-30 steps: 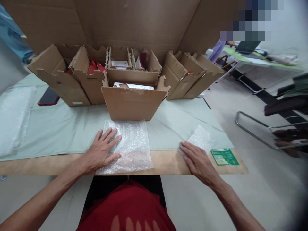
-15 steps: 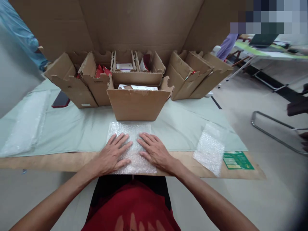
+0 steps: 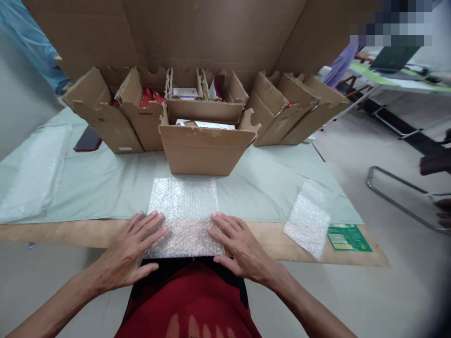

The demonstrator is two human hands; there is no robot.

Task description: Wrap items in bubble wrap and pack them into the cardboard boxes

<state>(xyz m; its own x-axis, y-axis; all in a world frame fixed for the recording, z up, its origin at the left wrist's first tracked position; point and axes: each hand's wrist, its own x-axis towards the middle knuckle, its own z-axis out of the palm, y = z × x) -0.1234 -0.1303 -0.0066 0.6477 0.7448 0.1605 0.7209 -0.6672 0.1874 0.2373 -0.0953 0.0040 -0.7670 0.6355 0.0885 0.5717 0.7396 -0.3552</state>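
A sheet of bubble wrap (image 3: 186,206) lies flat in front of me, its near edge at the table's front edge. My left hand (image 3: 130,251) rests at its left side, fingers spread, fingertips over the sheet's edge. At the right side my right hand (image 3: 239,244) is also spread, with its fingertips on or just above the edge. Neither hand grasps anything. Just beyond the sheet stands an open cardboard box (image 3: 204,150) with a white packet (image 3: 207,125) showing inside.
Several open cardboard boxes (image 3: 121,122) line the back below a tall cardboard panel (image 3: 211,37). More bubble wrap (image 3: 35,173) lies at left, near a dark phone-like object (image 3: 87,140). A smaller bubble wrap piece (image 3: 308,220) and a green card (image 3: 348,238) are at right.
Both hands have drawn back toward me and apart, from the middle of the bubble wrap to its sides. The sheet has shifted slightly to the left.
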